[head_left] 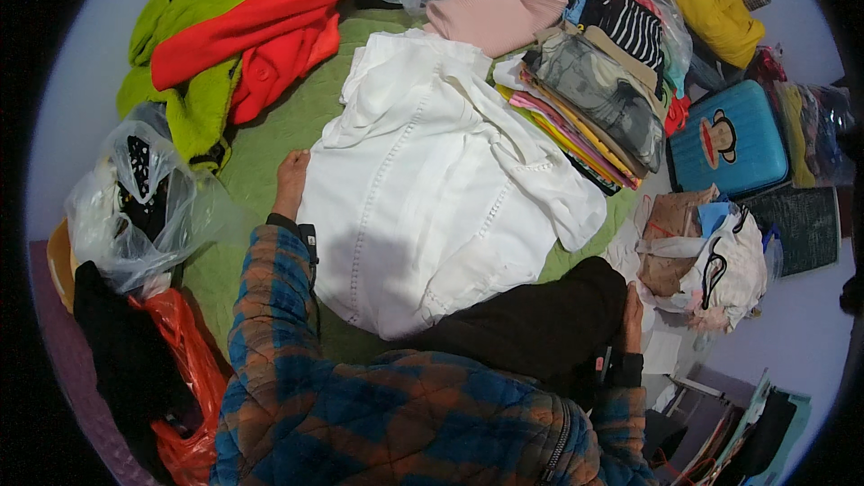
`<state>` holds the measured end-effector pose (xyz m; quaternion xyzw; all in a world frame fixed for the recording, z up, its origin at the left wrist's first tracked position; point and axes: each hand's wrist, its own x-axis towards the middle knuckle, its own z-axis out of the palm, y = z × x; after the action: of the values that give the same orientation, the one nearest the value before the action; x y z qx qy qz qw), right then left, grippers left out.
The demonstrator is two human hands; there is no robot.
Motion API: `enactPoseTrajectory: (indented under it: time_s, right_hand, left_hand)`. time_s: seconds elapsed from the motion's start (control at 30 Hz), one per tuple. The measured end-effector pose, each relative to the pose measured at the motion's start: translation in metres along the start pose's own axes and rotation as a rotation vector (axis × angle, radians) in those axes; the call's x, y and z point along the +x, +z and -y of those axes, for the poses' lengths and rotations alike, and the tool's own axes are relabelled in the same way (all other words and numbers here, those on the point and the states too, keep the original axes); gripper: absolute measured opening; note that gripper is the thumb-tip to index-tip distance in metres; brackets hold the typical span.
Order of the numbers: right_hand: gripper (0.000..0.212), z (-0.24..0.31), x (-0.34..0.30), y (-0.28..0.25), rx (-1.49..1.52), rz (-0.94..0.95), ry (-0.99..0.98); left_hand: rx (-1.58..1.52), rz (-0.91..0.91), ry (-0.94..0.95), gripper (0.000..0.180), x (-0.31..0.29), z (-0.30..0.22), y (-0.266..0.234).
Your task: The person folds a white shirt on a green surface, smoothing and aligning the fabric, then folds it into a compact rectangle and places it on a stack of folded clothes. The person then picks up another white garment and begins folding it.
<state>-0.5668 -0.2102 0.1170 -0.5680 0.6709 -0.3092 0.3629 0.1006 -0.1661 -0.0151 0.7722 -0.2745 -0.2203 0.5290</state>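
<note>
A white blouse with openwork trim lies spread in front of me, its sleeve folded toward the right. At its left edge is my left hand, fingers bent over the cloth and closed on the edge. My right hand rests low on the right, beside my knee in dark trousers. Its fingers look stretched out and hold nothing that I can see; part of the hand is hidden by the leg. The blouse's lower edge meets my trousers.
Under everything is a green bedspread. Red and green fleece clothes lie far left, above a clear plastic bag and a red bag. Folded clothes are stacked far right, near a blue case and crumpled clothes.
</note>
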Motion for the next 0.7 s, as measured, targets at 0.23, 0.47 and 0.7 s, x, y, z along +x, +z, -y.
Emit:
enactPoseTrajectory:
  time_s: [0.23, 0.47, 0.7]
  right_hand:
    - [0.037, -0.042, 0.006, -0.014, -0.163, 0.066, -0.123]
    - [0.044, -0.061, 0.011, -0.007, 0.094, 0.144, 0.001]
    - [0.044, -0.053, -0.003, -0.009, 0.096, 0.221, -0.032]
  left_hand:
    - [-0.058, 0.007, -0.010, 0.025, -0.004, -0.004, 0.001]
    - [0.043, 0.059, 0.076, 0.028, -0.001, 0.001, -0.005]
    - [0.011, 0.028, -0.002, 0.030, -0.005, -0.012, -0.003]
